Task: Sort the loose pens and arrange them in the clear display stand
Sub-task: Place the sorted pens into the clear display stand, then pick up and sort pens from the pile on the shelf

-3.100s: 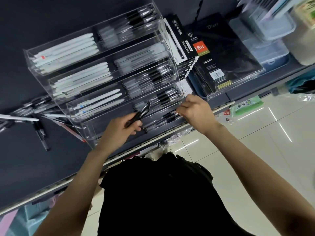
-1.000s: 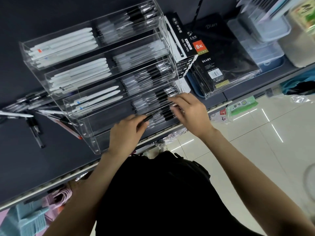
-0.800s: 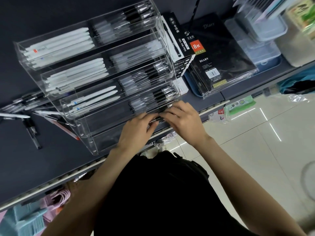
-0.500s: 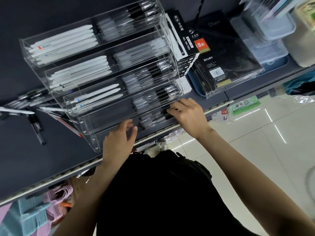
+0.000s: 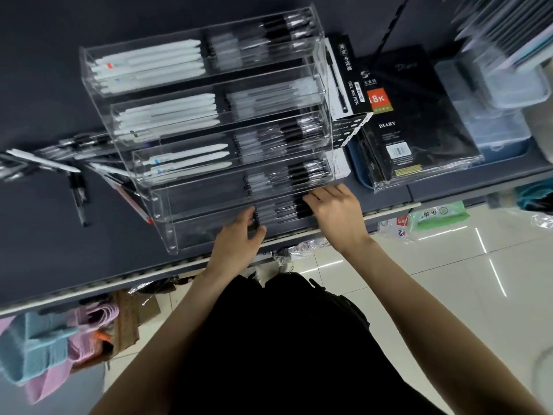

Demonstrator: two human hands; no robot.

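Dark grey shelf with a pale front rail — glossy white floor tiles reflecting streaks of light

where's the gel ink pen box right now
In the head view, the gel ink pen box stands right of the clear display stand, against its upper right side, left of the black diary.

Centre: clear tiered acrylic display stand on dark shelf.
Left: loose pens on shelf.
Right: black gel-pen box, then black diary.
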